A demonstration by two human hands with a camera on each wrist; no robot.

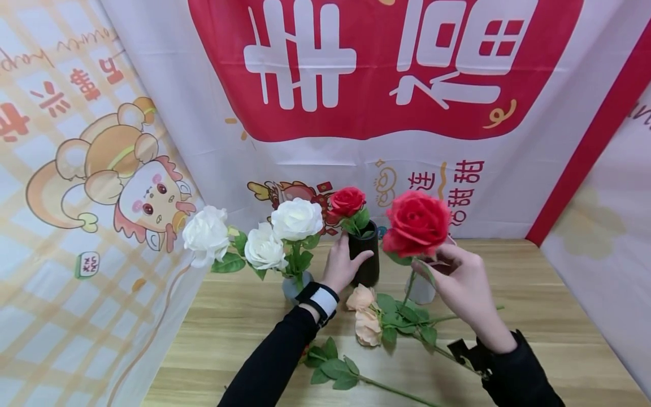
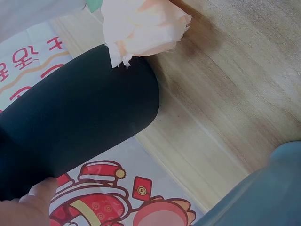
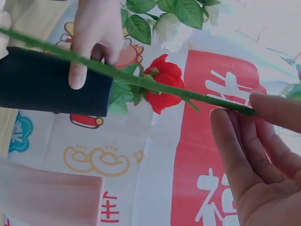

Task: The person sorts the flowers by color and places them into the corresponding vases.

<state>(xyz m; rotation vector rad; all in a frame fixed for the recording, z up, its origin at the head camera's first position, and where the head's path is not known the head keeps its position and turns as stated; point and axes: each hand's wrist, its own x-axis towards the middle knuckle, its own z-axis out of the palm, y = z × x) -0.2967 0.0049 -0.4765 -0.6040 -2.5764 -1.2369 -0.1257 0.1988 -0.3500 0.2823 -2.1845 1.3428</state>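
My left hand grips the upper part of a black vase, its thumb lying across the side in the right wrist view. One red rose stands in that vase, with leaves at the rim. To the right, my right hand pinches the stem of a larger red rose just under the bloom. Its green stem crosses the right wrist view in front of the black vase. The bloom is outside that view. In the left wrist view, only part of the left hand shows beside the vase.
White roses stand in a blue-grey vase on the left. Behind the held stem is a pale pink vase. Peach roses and another leafy stem lie on the wooden table. Printed cloth hangs around.
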